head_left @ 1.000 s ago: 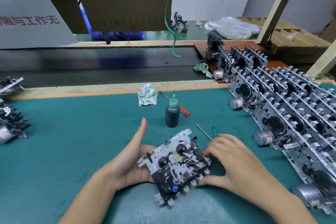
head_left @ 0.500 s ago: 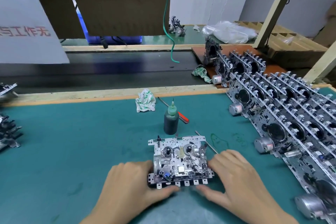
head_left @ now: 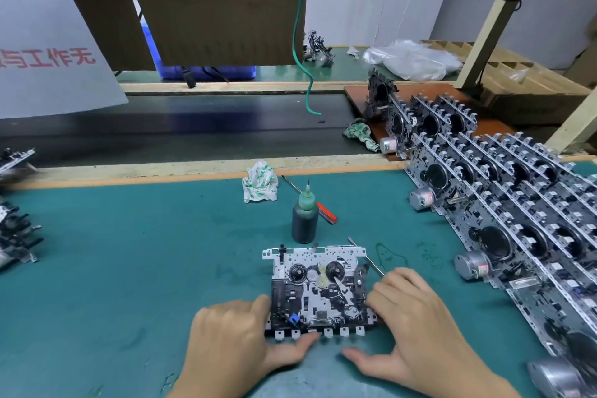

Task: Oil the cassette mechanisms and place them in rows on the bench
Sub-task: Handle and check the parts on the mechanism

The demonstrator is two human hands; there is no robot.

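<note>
One cassette mechanism (head_left: pixel 318 292) lies flat on the green bench mat (head_left: pixel 129 268) in front of me, reels facing up. My left hand (head_left: pixel 235 342) grips its left side, thumb against the front edge. My right hand (head_left: pixel 416 326) has its fingers curled round the right edge, while its thumb lies spread on the mat just clear of the front edge. A dark oil bottle (head_left: pixel 304 220) with a green needle cap stands upright just behind the mechanism. Rows of cassette mechanisms (head_left: pixel 517 220) stand on edge along the right side.
A crumpled rag (head_left: pixel 260 186) and a red-handled screwdriver (head_left: pixel 326 212) lie behind the bottle. A thin metal rod (head_left: pixel 368 257) rests beside my right hand. More mechanisms (head_left: pixel 16 236) are piled at the left edge. A dark conveyor belt (head_left: pixel 193 129) runs behind the bench.
The mechanism was turned from a skewed tilt to square, then lowered from a raised tilt to lie flat. Both hands stayed at its sides.
</note>
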